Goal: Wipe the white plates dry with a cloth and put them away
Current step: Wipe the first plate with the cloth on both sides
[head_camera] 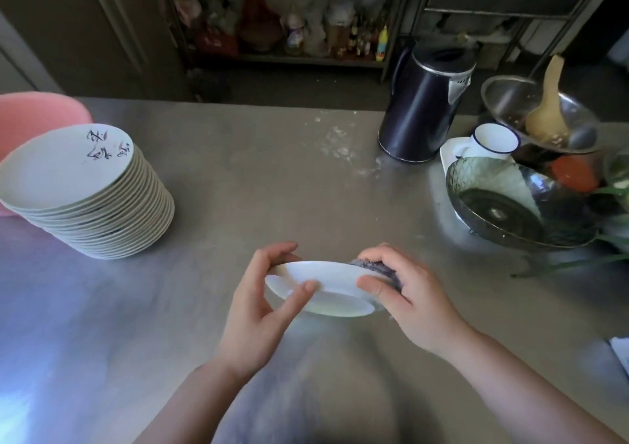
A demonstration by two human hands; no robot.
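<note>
A small white plate (326, 285) hangs tilted above the steel table (258, 178), held between both hands. My left hand (262, 304) grips its left rim, thumb on the near face and fingers behind. My right hand (405, 300) pinches the right rim through a dark purple-grey cloth (377, 268), which wraps the far edge. A tall stack of white plates (88, 198) stands at the table's left; its top plate has dark writing on it.
A pink basin (30, 116) sits behind the stack. At the right stand a black kettle (425, 103), a white enamel mug (493, 140), a glass bowl (510, 202) and a metal strainer bowl (537, 116) with a wooden spoon. Shelves with bottles line the back.
</note>
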